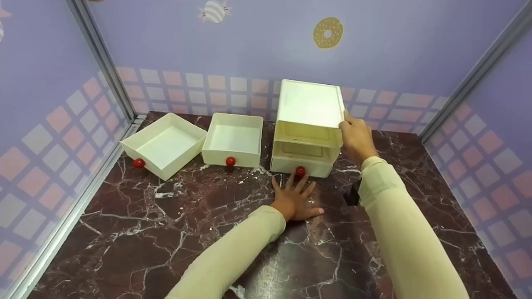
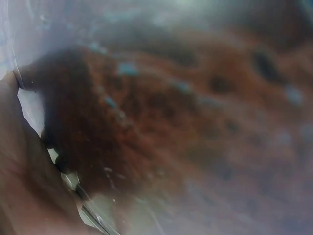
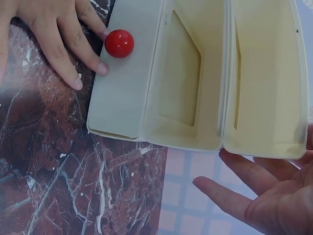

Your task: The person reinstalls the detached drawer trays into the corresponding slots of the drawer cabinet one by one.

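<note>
A white drawer cabinet (image 1: 311,99) stands near the back wall, its upper two compartments lacking drawers. The bottom drawer (image 3: 117,93) sits in its slot and has a round red knob (image 3: 119,43). My right hand (image 1: 358,135) grips the cabinet's upper right edge; in the right wrist view its fingers (image 3: 232,196) lie along the outer side. My left hand (image 1: 294,201) is palm down on the table in front, fingers spread, fingertips right at the bottom drawer's front below the knob. The left wrist view is blurred, with part of that hand at its left.
Two loose white drawers with red knobs lie left of the cabinet: one square to it (image 1: 247,160), the other turned at an angle (image 1: 185,160). Both are on the dark red marbled table (image 1: 137,241). Lilac panels (image 1: 266,37) enclose the back and sides.
</note>
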Action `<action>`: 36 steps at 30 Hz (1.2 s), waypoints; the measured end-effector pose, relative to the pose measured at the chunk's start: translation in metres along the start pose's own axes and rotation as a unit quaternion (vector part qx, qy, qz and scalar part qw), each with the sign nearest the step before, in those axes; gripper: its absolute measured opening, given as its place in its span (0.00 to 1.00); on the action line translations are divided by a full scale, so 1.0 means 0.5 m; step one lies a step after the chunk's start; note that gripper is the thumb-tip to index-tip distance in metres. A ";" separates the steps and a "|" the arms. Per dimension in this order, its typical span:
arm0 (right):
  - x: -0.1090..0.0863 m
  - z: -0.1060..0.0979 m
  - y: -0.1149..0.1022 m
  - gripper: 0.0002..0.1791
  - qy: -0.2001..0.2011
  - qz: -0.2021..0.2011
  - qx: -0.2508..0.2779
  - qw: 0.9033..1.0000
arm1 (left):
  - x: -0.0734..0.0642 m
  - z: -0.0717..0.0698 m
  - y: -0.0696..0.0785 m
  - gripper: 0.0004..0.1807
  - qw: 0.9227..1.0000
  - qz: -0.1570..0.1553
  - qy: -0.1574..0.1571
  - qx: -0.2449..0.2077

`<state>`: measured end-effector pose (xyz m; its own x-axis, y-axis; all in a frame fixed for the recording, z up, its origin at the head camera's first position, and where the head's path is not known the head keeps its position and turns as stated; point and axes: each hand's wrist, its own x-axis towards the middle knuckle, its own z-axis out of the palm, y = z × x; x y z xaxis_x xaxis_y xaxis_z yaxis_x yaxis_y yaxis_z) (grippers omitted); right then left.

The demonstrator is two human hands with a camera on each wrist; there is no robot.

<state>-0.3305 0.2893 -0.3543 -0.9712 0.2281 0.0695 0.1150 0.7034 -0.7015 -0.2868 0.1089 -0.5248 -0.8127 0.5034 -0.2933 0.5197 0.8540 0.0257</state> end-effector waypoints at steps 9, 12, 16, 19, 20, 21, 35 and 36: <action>-0.003 -0.005 0.006 0.30 0.012 -0.005 -0.004 1.000 | -0.032 -0.021 -0.088 0.42 0.996 0.058 0.067 -0.013; -0.004 -0.010 0.008 0.30 0.015 -0.007 -0.005 1.000 | -0.030 -0.034 -0.127 0.33 0.983 0.071 0.166 0.027; -0.003 -0.014 0.012 0.30 0.014 -0.006 -0.008 1.000 | -0.034 -0.065 -0.183 0.23 0.951 0.067 0.292 0.080; -0.002 -0.014 0.013 0.30 0.015 -0.004 -0.008 1.000 | -0.031 -0.084 -0.227 0.16 0.925 0.051 0.362 0.104; -0.003 -0.013 0.013 0.30 0.015 -0.002 -0.006 1.000 | -0.030 -0.088 -0.241 0.16 0.919 0.042 0.379 0.106; -0.003 -0.013 0.014 0.29 0.015 -0.002 -0.006 1.000 | -0.027 -0.091 -0.255 0.16 0.914 0.031 0.390 0.106; -0.002 -0.012 0.023 0.30 0.016 -0.007 0.012 1.000 | -0.036 -0.020 -0.370 0.34 0.956 -0.125 0.257 0.063; -0.001 -0.012 0.023 0.29 0.017 -0.006 0.013 1.000 | -0.036 -0.018 -0.370 0.31 0.951 -0.119 0.275 0.069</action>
<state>-0.3273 0.3014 -0.3584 -0.9649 0.2420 0.1015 0.0971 0.6885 -0.7187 -0.3709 -0.0571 -0.5154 -0.9065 0.3234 0.2713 0.3029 0.9460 -0.1156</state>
